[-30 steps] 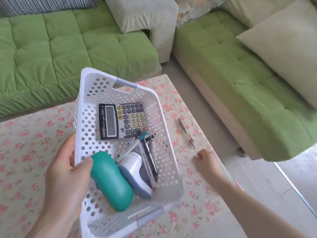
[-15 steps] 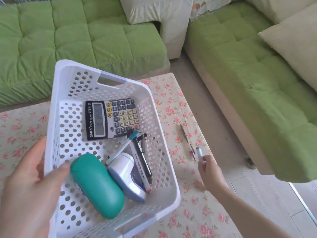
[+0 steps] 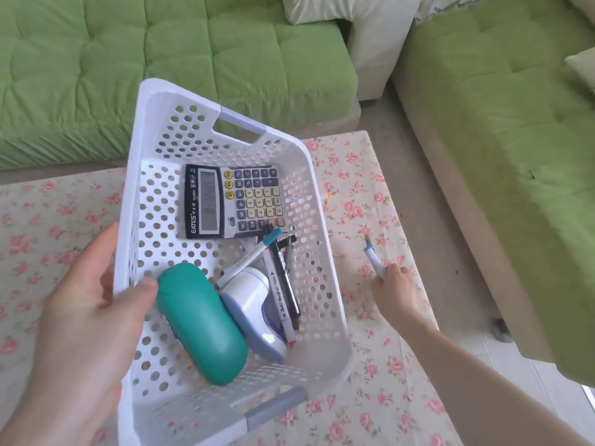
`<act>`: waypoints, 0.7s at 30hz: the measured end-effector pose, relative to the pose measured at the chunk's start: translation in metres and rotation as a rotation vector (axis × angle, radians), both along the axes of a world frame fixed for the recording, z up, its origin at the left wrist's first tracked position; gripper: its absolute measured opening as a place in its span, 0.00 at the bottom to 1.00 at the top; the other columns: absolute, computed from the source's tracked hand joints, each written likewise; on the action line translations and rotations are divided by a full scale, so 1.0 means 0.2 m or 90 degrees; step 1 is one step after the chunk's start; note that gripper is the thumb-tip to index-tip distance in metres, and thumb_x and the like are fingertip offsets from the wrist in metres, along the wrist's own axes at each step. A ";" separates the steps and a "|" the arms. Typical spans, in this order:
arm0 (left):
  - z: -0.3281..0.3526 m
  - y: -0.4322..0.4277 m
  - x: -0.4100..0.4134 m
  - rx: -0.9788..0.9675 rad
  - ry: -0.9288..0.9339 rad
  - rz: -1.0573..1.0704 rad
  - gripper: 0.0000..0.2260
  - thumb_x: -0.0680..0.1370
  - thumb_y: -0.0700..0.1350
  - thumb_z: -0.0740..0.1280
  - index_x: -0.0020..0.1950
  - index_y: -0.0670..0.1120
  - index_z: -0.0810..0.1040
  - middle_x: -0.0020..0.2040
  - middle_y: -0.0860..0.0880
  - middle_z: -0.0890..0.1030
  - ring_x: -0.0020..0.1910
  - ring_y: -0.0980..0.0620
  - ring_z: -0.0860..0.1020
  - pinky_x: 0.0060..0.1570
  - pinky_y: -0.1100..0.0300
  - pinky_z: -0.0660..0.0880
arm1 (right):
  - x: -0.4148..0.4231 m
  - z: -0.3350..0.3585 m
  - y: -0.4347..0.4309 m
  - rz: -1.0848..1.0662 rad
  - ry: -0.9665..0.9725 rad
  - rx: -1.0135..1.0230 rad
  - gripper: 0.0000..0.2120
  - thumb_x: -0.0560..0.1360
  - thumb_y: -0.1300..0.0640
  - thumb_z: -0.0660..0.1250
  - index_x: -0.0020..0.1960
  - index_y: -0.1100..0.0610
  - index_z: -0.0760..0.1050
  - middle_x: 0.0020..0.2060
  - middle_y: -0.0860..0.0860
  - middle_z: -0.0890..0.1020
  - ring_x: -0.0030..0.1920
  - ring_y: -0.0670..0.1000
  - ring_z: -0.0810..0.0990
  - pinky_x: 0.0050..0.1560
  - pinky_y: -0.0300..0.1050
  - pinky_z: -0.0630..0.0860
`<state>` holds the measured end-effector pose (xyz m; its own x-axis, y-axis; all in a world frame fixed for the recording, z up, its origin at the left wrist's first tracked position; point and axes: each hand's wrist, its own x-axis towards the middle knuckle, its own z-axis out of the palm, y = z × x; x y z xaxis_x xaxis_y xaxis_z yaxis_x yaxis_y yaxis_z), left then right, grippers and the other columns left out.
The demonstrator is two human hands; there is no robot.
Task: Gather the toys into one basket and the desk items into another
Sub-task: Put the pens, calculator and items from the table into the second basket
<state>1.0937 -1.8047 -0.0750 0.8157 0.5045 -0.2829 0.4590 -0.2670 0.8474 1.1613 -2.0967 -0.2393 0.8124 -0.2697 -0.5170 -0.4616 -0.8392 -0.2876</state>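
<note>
At right of the basket, right hand [image 3: 394,289] is curled shut around a white marker [image 3: 374,259], blue-capped end sticking up out of the fist, tip pointing away from the person; hand sits low over the floral tablecloth [image 3: 370,201], cannot tell if the marker tip touches the cloth. Left hand [image 3: 93,304] clamps the left rim of the white perforated basket [image 3: 154,201], thumb inside the wall, fingers outside, basket tilted and lifted toward the camera. Inside the basket: calculator [image 3: 233,201] flat at the far end, teal case [image 3: 203,326] near the thumb, just touching it, white-and-lilac device [image 3: 254,304] beside the case, a bunch of markers and pens [image 3: 280,278] lying against the right side between device and calculator. Green sofa [image 3: 193,59] behind the table, second green sofa section at right. Versus half a second back: marker is now further out of the fist and raised off the cloth area where it and a thin dark pen lay; basket sits higher and more central in view, left grip unchanged. One second back the right hand was only reaching, fingers on the cloth, nothing held.
</note>
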 end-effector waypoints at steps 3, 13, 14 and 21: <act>0.06 -0.06 -0.03 0.004 -0.047 0.001 0.28 0.75 0.31 0.62 0.65 0.61 0.70 0.55 0.58 0.81 0.54 0.53 0.79 0.56 0.47 0.74 | -0.01 -0.01 0.11 0.044 0.018 0.096 0.03 0.77 0.59 0.54 0.46 0.59 0.63 0.34 0.51 0.69 0.27 0.48 0.64 0.25 0.41 0.60; 0.07 0.03 -0.07 -0.021 -0.042 0.034 0.30 0.74 0.30 0.61 0.64 0.64 0.70 0.55 0.59 0.81 0.55 0.52 0.80 0.57 0.42 0.74 | -0.06 -0.05 0.34 0.178 0.101 0.050 0.04 0.79 0.57 0.54 0.46 0.57 0.63 0.39 0.51 0.70 0.37 0.50 0.70 0.35 0.42 0.67; 0.08 0.04 -0.08 -0.023 -0.042 0.034 0.30 0.75 0.31 0.61 0.65 0.64 0.70 0.56 0.60 0.80 0.55 0.53 0.79 0.58 0.43 0.73 | -0.06 -0.06 0.34 0.170 0.108 0.041 0.06 0.79 0.56 0.53 0.46 0.58 0.64 0.39 0.51 0.70 0.36 0.50 0.70 0.34 0.42 0.67; 0.15 0.14 -0.12 -0.015 -0.010 0.066 0.30 0.75 0.31 0.62 0.55 0.71 0.73 0.50 0.66 0.81 0.52 0.60 0.80 0.58 0.47 0.74 | -0.01 0.06 0.38 0.014 0.050 0.161 0.01 0.78 0.63 0.56 0.48 0.60 0.63 0.34 0.53 0.70 0.27 0.49 0.66 0.23 0.40 0.62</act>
